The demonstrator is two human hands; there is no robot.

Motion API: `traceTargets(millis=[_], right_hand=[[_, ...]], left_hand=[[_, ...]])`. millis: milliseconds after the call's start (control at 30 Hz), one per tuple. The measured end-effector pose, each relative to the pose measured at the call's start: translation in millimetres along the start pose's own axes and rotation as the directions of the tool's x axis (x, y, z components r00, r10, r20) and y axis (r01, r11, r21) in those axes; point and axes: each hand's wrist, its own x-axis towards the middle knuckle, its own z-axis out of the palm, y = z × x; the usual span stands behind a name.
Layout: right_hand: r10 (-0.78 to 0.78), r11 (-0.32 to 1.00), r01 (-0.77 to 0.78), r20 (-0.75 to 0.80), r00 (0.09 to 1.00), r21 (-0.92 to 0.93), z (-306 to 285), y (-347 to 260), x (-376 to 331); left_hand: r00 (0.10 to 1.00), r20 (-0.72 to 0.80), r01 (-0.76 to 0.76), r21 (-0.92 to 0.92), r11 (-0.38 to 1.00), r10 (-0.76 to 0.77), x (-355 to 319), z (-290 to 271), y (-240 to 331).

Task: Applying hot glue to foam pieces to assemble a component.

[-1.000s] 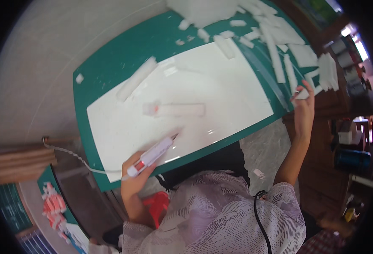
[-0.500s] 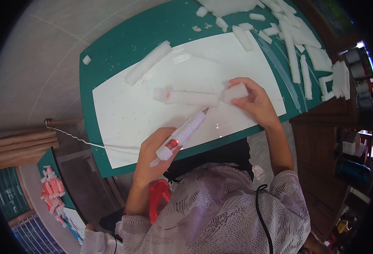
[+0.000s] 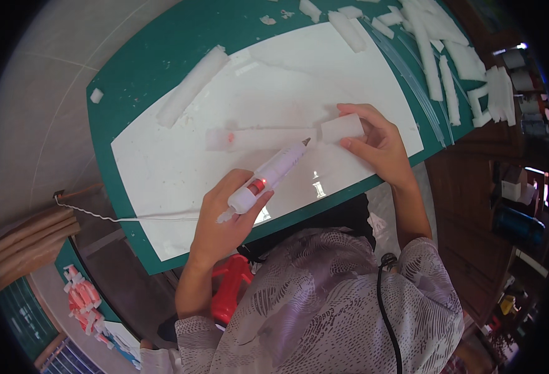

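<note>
My left hand (image 3: 229, 209) is closed round a white glue gun (image 3: 273, 169) with a lit red switch. Its metal nozzle points up and right, close to the right end of a long white foam strip (image 3: 268, 138). That strip lies on the white board, with a small reddish patch near its left end. Between the thumb and fingers of my right hand (image 3: 383, 146) is a short white foam block (image 3: 341, 129), held just off the strip's right end. A glue stick end sticks out of the gun's back.
A white board (image 3: 162, 206) covers much of the green table (image 3: 109, 134). Another foam strip (image 3: 193, 87) lies at the far left. Foam offcuts (image 3: 421, 50) and clear thin sticks (image 3: 412, 81) crowd the far right. A white cord (image 3: 137, 219) crosses the left edge.
The glue gun's nozzle has come up toward the strip's right end. The foam block in my right hand has turned, showing a broader face. The whole view has shifted slightly.
</note>
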Motion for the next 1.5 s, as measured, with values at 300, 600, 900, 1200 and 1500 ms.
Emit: traceTargets(millis=[300,600,900,1200,1500], right_hand=[[-0.019,1.000,0.019,0.022,1.000,0.003,-1,8,0],[-0.066,0.992,0.069,0.027,0.997,-0.104,1,12,-2],[-0.049,0.988,0.055,0.043,0.998,-0.146,1,11,-3],[-0.099,0.963,0.100,0.016,0.995,-0.250,0,16,-3],[-0.049,0.962,0.057,0.036,0.998,-0.266,0,12,-5]], left_hand=[[0.993,0.113,0.020,0.161,0.987,-0.039,13,-4,0],[0.996,0.090,0.001,0.138,0.990,-0.014,15,-2,-1],[0.993,0.116,-0.002,0.179,0.984,-0.019,13,-4,0],[0.992,0.116,0.019,0.192,0.981,-0.042,7,-4,2],[0.993,0.062,0.091,0.134,0.987,-0.100,-10,-12,-4]])
